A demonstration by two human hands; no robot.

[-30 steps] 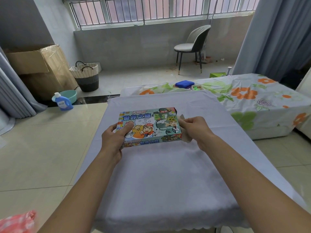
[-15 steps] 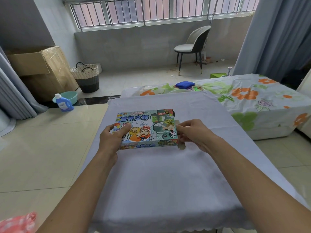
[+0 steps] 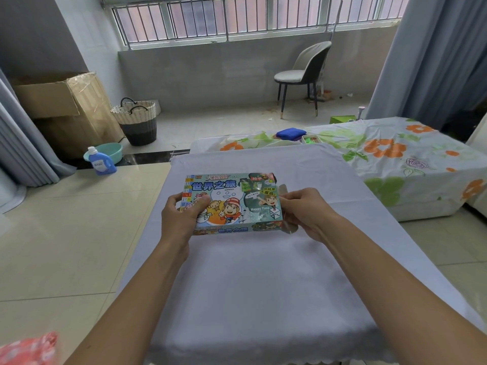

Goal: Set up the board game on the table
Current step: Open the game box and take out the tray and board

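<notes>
Both hands are holding the colourful cartoon-printed cardboard game box (image 3: 233,204) over the white-clothed bench (image 3: 250,280): the left hand (image 3: 181,216) is gripping its left end, the right hand (image 3: 303,209) is pinching its opened right-end flap.

The game box (image 3: 233,201) reads "世界之旅" on its lid and front edge, plus "Happy Time".
</notes>
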